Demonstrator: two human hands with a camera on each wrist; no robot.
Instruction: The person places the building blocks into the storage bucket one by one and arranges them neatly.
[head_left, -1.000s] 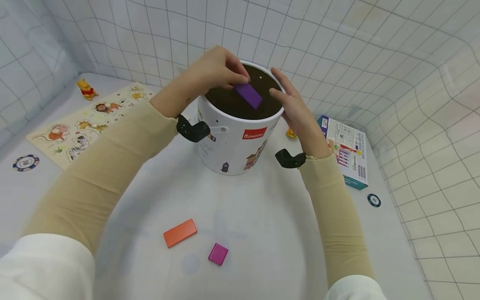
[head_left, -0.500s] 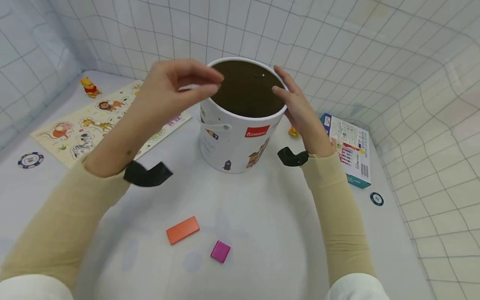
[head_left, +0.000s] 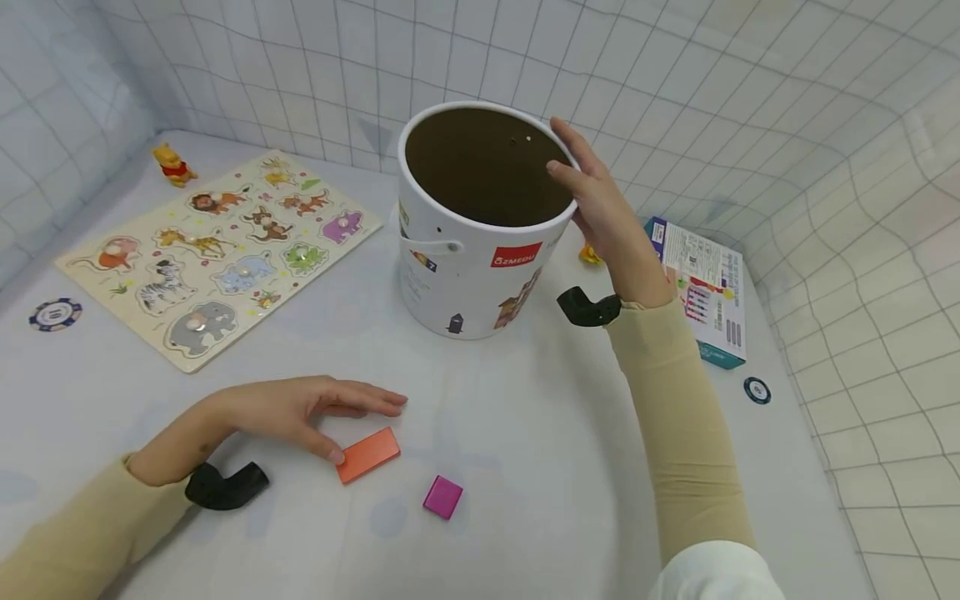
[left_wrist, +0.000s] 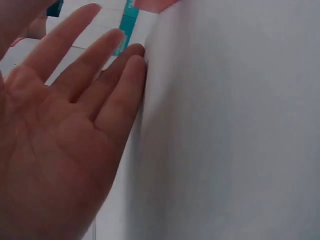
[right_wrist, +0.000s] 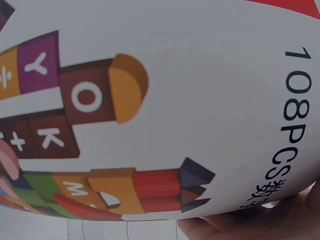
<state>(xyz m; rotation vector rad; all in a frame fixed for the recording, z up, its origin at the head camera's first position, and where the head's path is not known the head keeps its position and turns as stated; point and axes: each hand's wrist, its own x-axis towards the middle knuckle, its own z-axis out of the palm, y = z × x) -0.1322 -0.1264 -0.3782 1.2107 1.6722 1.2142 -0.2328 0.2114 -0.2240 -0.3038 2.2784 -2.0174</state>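
In the head view, my left hand (head_left: 288, 408) is low over the table with fingers extended, the thumb tip at the near end of an orange block (head_left: 369, 455). The left wrist view shows its palm and separated fingers, with part of the orange block (left_wrist: 155, 4) at the top edge. A small magenta block (head_left: 443, 497) lies to the right. My right hand (head_left: 607, 208) holds the right rim of a white bucket (head_left: 465, 275), thumb over the edge. The right wrist view is mostly the bucket's printed wall (right_wrist: 200, 100), with fingers at the lower right. The dark interior shows no blocks.
A wooden animal puzzle board (head_left: 247, 225) lies left of the bucket, with a yellow bear figurine (head_left: 174, 165) behind it. Poker chips (head_left: 56, 314) lie at both sides. A printed box (head_left: 701, 292) stands right of my right forearm. Grid-patterned curtain walls (head_left: 675, 75) surround the table.
My left hand released a purple block in the bucket, where it went out of sight, then moved back and down to the orange block. My right hand has stayed on the rim.
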